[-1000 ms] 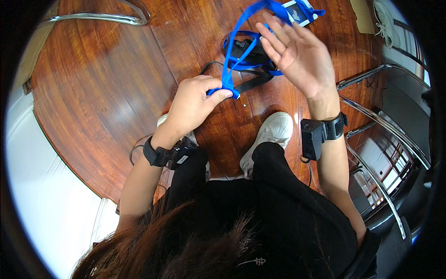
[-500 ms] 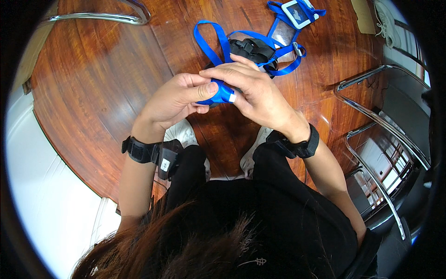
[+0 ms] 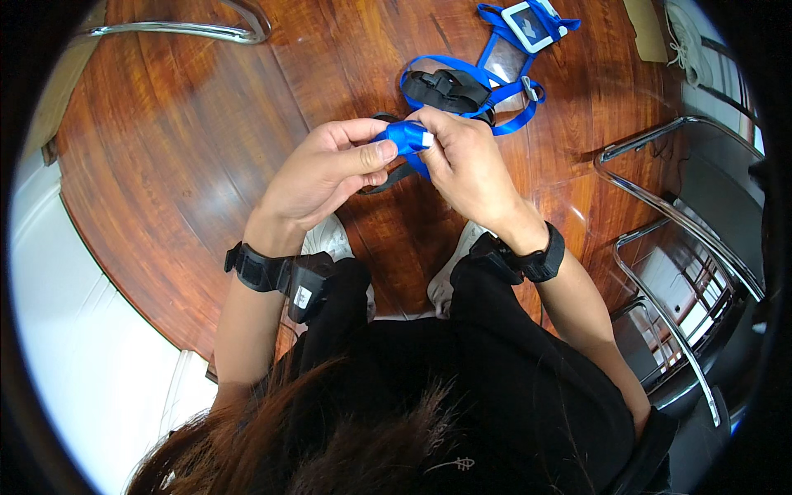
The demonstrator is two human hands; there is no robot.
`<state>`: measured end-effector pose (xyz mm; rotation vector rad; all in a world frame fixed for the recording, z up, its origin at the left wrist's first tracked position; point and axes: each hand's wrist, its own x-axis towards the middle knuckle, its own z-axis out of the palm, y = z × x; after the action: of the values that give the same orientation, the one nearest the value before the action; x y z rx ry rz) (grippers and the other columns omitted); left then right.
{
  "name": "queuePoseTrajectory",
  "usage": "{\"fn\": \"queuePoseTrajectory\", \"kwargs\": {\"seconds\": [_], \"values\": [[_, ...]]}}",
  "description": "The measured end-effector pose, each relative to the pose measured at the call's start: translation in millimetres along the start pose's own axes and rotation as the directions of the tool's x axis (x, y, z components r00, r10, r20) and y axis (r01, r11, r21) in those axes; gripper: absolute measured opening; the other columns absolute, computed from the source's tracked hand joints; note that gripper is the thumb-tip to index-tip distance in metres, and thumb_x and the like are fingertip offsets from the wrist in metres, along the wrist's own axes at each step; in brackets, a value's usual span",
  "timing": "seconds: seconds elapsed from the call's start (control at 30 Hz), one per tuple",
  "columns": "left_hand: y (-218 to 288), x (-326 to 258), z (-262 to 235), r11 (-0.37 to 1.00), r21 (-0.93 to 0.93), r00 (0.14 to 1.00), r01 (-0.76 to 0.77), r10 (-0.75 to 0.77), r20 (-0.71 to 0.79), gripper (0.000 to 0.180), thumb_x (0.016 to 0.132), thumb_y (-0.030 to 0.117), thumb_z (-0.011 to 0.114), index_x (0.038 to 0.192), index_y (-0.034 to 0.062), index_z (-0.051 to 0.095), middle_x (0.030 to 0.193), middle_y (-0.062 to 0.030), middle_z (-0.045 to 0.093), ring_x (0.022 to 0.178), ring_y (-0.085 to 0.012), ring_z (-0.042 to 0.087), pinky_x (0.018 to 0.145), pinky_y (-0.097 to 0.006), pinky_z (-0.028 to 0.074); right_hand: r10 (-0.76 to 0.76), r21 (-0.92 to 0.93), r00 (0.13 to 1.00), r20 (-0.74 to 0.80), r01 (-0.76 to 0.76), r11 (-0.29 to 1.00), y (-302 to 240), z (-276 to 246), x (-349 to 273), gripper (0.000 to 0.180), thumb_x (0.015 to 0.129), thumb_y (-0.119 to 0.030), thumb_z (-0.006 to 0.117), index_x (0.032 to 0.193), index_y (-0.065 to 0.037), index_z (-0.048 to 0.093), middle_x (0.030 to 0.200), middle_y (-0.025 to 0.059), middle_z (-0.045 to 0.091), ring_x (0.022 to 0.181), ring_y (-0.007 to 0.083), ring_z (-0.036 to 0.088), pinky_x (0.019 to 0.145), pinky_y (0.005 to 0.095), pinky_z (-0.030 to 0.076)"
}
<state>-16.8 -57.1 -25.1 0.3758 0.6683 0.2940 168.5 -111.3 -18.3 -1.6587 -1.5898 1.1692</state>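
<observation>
My left hand [image 3: 326,171] grips a folded bundle of blue lanyard [image 3: 404,138] between its thumb and fingers. A small white piece shows at the bundle's right end. My right hand [image 3: 466,161] is closed at that end, its thumb and curled index finger against the lanyard. Some blue strap hangs beneath, between the hands. Below and behind them a black strap loop [image 3: 393,183] is partly hidden by my fingers. Just beyond my right hand lies a coiled black strap with a buckle [image 3: 445,89], with blue ribbon around it.
Farther back lie another blue lanyard [image 3: 516,125] with a metal clip and a white-framed badge holder [image 3: 528,28]. Chrome-framed chairs [image 3: 652,194] stand at the right, and a chrome chair leg [image 3: 181,30] at the upper left. A white shoe [image 3: 690,49] is at the upper right.
The upright loop of blue ribbon beyond my hands has gone from view. My right hand has drawn back from over the bundle and curled its fingers, and the bundle has shifted up and right.
</observation>
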Motion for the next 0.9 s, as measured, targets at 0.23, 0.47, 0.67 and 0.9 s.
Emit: {"fn": "queuePoseTrajectory", "kwargs": {"seconds": [0.23, 0.47, 0.67, 0.9], "values": [[-5.1, 6.2, 7.1, 0.929, 0.368, 0.97, -0.045, 0.13, -0.207, 0.02, 0.092, 0.019, 0.064, 0.1, 0.0012, 0.066, 0.09, -0.0036, 0.067, 0.087, -0.0093, 0.059, 0.081, -0.023, 0.046, 0.11, 0.094, 0.992, 0.054, -0.115, 0.989, 0.5, 0.0, -4.8, 0.016, 0.093, -0.009, 0.052, 0.089, 0.003, 0.062, 0.079, 0.0201, 0.065, 0.076, 0.0381, 0.063, 0.069, 0.0425, 0.05], [-10.8, 14.4, 5.9, 0.681, 0.732, 0.865, -0.01, 0.374, -0.336, 0.015, 0.088, 0.017, 0.067, 0.09, 0.0028, 0.069, 0.075, -0.0053, 0.066, 0.074, -0.0096, 0.058, 0.069, -0.025, 0.045, 0.375, 0.425, 0.893, 0.248, -0.448, 0.787, 2.1, 2.1, -6.5, 0.023, 0.098, -0.015, 0.05, 0.088, 0.003, 0.061, 0.067, 0.0078, 0.06, 0.056, 0.0176, 0.057, 0.056, 0.0307, 0.046], [-19.5, 15.3, 6.2, 0.145, 0.988, 0.699, -0.057, 0.712, -0.064, 0.015, 0.084, 0.018, 0.068, 0.093, 0.0055, 0.07, 0.078, -0.0114, 0.061, 0.075, -0.026, 0.059, 0.067, -0.033, 0.047, 0.393, 0.419, 0.861, 0.323, -0.502, 0.756, -3.8, 6.3, -10.2, 0.024, 0.098, -0.017, 0.05, 0.091, 0.001, 0.062, 0.067, 0.0031, 0.056, 0.053, 0.01, 0.051, 0.051, 0.027, 0.043], [-25.1, 16.7, -0.7, -0.185, 0.982, 0.668, 0.03, 0.735, 0.118, 0.031, 0.082, 0.008, 0.066, 0.113, 0.0101, 0.067, 0.079, -0.0098, 0.055, 0.077, -0.0282, 0.054, 0.069, -0.036, 0.046, 0.368, 0.509, 0.787, 0.495, -0.606, 0.612, -14.6, -5.3, -6.4, 0.025, 0.102, -0.02, 0.047, 0.097, 0.0, 0.061, 0.064, -0.0036, 0.044, 0.052, 0.0044, 0.037, 0.047, 0.0196, 0.032]]}}
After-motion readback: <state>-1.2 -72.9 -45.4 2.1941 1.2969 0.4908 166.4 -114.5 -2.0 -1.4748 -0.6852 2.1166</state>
